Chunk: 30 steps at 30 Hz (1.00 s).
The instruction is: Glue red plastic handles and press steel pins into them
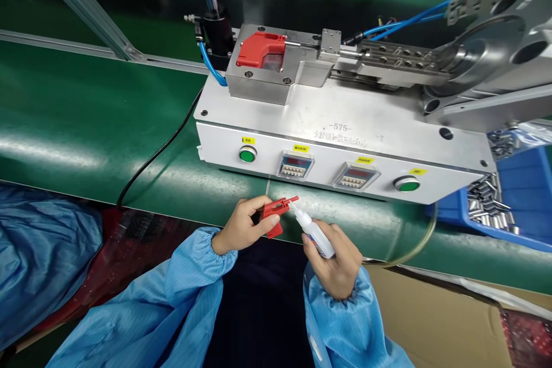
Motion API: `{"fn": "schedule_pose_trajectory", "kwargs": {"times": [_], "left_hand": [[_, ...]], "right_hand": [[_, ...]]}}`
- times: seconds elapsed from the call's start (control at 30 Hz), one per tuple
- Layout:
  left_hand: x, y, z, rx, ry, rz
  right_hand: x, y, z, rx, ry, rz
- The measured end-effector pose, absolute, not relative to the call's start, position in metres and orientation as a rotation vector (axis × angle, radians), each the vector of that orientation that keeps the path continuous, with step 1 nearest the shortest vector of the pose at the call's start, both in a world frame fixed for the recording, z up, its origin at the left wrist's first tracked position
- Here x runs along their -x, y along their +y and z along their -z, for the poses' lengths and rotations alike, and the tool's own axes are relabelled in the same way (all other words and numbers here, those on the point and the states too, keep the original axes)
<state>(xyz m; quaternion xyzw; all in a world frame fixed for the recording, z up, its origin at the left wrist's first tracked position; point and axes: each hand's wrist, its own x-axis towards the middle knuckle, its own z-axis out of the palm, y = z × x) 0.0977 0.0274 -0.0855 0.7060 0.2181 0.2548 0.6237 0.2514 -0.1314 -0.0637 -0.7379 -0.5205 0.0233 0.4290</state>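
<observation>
My left hand (242, 224) is closed round a small red plastic part (276, 214), held just in front of the green belt's near edge. My right hand (335, 261) grips a small white squeeze bottle (314, 233) whose nozzle tip touches the right end of the red part. Both arms wear blue sleeves. A second red part (260, 49) sits in the metal fixture on top of the white machine (336, 126).
The machine's front panel carries two green buttons (247, 154) and two small counters. A blue bin (513, 195) of metal pins stands at the right. A black cable (159, 152) runs over the green belt (77, 121). A cardboard box (435, 322) lies at lower right.
</observation>
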Motion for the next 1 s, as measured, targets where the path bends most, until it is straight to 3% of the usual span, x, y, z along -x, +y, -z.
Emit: {"fn": "schedule_pose_trajectory", "kwargs": {"times": [0.5,0.77,1.0], "left_hand": [[-0.097,0.028,0.085,-1.582,0.5,-0.579],[-0.097,0.027,0.086,-1.568,0.504,-0.573],[-0.087,0.02,0.092,-1.632,0.608,-0.509]], "right_hand": [[-0.25,-0.127,0.06,1.851,-1.213,-0.081],[-0.262,-0.134,0.065,1.769,-0.751,-0.338],[-0.268,-0.138,0.084,1.777,-0.833,-0.383]]}}
